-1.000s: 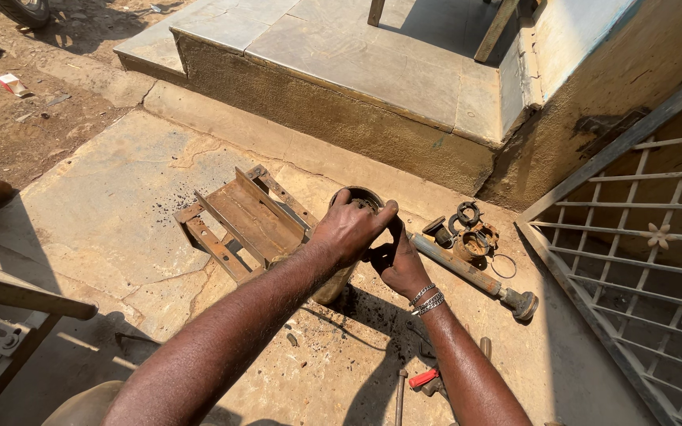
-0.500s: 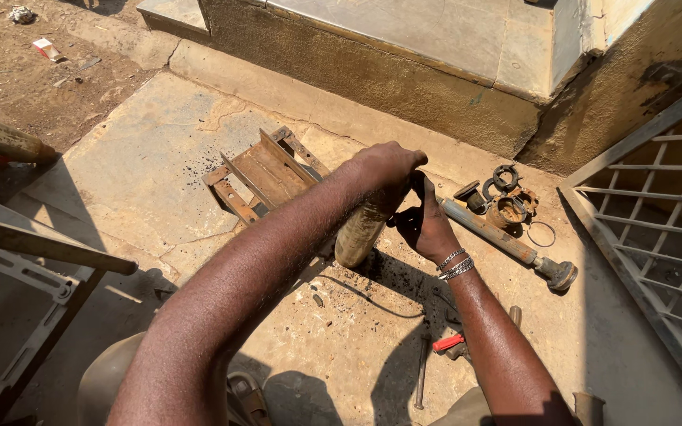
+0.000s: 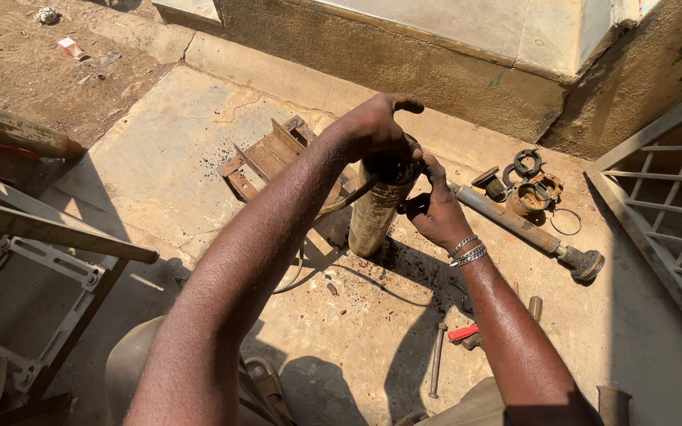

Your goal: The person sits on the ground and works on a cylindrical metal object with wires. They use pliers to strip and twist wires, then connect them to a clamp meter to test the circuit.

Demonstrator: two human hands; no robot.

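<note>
The cylinder point(image 3: 378, 209) stands on the floor point(image 3: 151, 158), a metal bracket point(image 3: 266, 158) behind-left of it, a long shaft point(image 3: 515, 225) to its right, rings and fittings point(image 3: 526, 181) beyond the shaft.

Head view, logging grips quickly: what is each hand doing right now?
Left hand: closed over the top of the upright rusty metal cylinder.
Right hand: gripping the cylinder's upper side.

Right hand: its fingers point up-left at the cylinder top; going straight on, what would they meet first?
The right hand already touches the upright metal cylinder; next would probably be the left hand on top, though depth is unclear.
</note>
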